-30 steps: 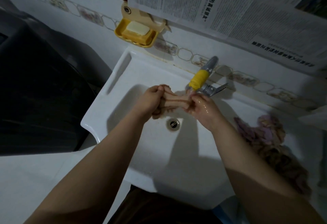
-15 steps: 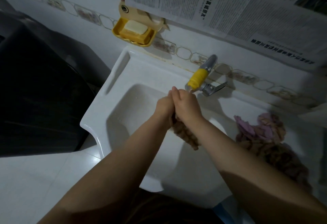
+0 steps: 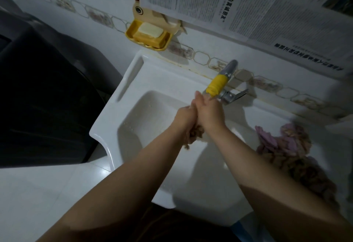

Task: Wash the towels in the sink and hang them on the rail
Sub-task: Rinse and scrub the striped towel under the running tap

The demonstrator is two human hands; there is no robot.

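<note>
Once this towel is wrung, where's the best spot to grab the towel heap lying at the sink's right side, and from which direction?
Probably the raised pink fold at the near-left top of the towel heap. It stands proud of the crumpled mass and faces the basin, so the right hand could come from the left and above and pinch it without digging underneath.

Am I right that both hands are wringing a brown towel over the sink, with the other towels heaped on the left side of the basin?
Not quite. The head view shows the left hand and right hand wringing the brown towel over the sink, but the other towels are heaped on the right side of the basin, not the left.
</note>
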